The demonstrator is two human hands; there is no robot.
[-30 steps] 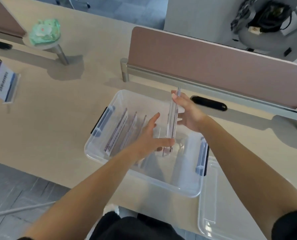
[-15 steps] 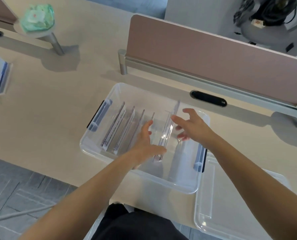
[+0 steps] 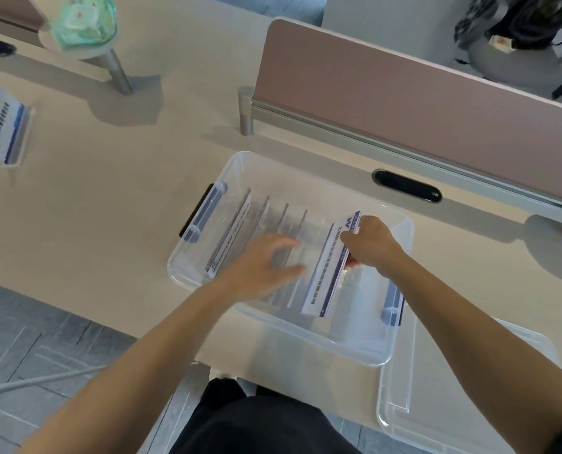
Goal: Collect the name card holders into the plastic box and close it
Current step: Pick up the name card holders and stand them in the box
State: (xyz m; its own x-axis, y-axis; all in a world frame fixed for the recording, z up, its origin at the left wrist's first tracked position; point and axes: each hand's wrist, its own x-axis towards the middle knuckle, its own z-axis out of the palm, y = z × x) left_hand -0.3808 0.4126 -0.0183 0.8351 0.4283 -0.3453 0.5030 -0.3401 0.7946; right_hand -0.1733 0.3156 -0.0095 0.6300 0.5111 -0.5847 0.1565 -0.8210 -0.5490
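A clear plastic box (image 3: 355, 350) with blue latches stands open on the desk in front of me. Several acrylic name card holders (image 3: 232, 231) stand in a row inside it, leaning to the left. My right hand (image 3: 373, 242) grips the rightmost name card holder (image 3: 330, 273), tilted with its white and purple card facing up, low inside the box. My left hand (image 3: 261, 267) hovers with spread fingers over the middle holders. One more name card holder (image 3: 1, 126) stands on the desk at far left. The box's clear lid (image 3: 469, 404) lies at the lower right.
A pink divider panel (image 3: 404, 99) on a metal rail runs behind the box, with a black cable slot (image 3: 407, 190) beside it. A round stand holding a green packet (image 3: 80, 24) sits at the back left. The desk's front edge lies just below the box.
The holder in my right hand has gone from upright above the box to tilted down inside it, card face now showing. My left hand stays over the row of holders.
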